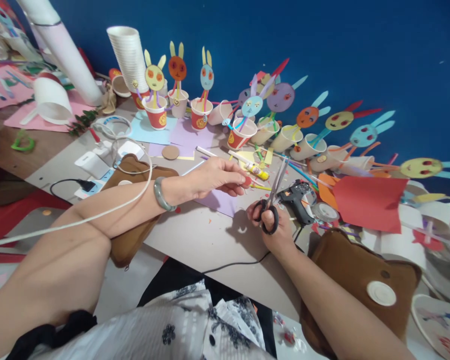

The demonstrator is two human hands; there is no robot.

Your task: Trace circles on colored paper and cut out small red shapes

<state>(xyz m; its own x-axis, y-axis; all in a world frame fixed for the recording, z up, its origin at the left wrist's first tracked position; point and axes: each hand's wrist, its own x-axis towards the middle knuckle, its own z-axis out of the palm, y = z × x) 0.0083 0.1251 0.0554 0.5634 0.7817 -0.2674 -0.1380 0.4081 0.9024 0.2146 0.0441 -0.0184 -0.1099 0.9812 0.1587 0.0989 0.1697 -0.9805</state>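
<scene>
My left hand, with a jade-like bangle on its wrist, pinches a small red paper piece over the table. To its right, my right hand has its fingers through the black handles of a pair of scissors. The blades point up and away from me, apart from the red piece. Beyond my hands lie a yellow glue stick and paper scraps. A black glue gun rests just right of the scissors, beside a roll of clear tape.
Paper cups with rabbit-head figures line the blue wall. A stack of white cups stands at the back left. A white cable crosses above my left forearm, near a power strip. Red paper and a brown cushion lie right.
</scene>
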